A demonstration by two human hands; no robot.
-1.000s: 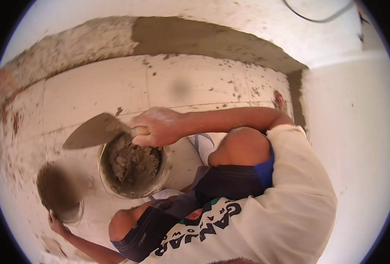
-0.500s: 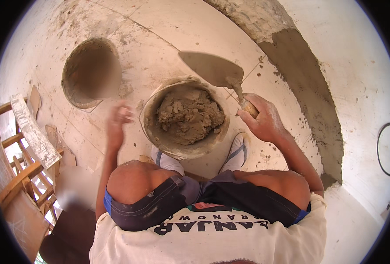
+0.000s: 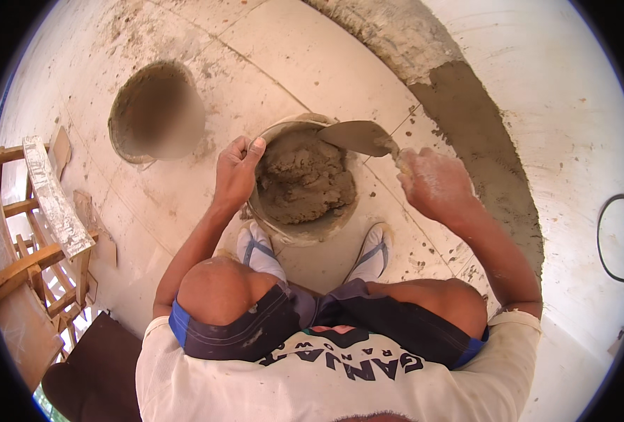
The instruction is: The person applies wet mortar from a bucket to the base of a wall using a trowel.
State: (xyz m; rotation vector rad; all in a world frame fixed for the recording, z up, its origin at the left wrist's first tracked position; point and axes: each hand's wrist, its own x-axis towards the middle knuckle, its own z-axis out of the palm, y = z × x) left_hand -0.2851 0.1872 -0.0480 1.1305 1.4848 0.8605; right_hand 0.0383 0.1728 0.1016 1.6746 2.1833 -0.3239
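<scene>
A bucket (image 3: 339, 224) stands on the floor in front of my feet, well filled with lumpy grey-brown mortar (image 3: 301, 176). My left hand (image 3: 239, 169) grips its left rim, thumb on top and fingers folded over the outside. In my right hand (image 3: 435, 181) is a trowel (image 3: 361, 136), held by its handle to the right of the bucket. The handle is mostly hidden by my fingers. The trowel's blade reaches left over the far right rim, its tip above the mortar.
A second bucket (image 3: 124, 137), its inside blurred, is at the far left. A wooden frame (image 3: 27, 278) with a mortar-smeared board (image 3: 59, 204) stands on the left. Along the right wall (image 3: 572, 141) runs a strip of wet mortar (image 3: 477, 116). A black cable (image 3: 602, 239) curves at the far right.
My left hand has moved right and taken hold of the bucket's rim. The trowel has come down and its tip now lies over the mortar; before, the blade was beyond the bucket.
</scene>
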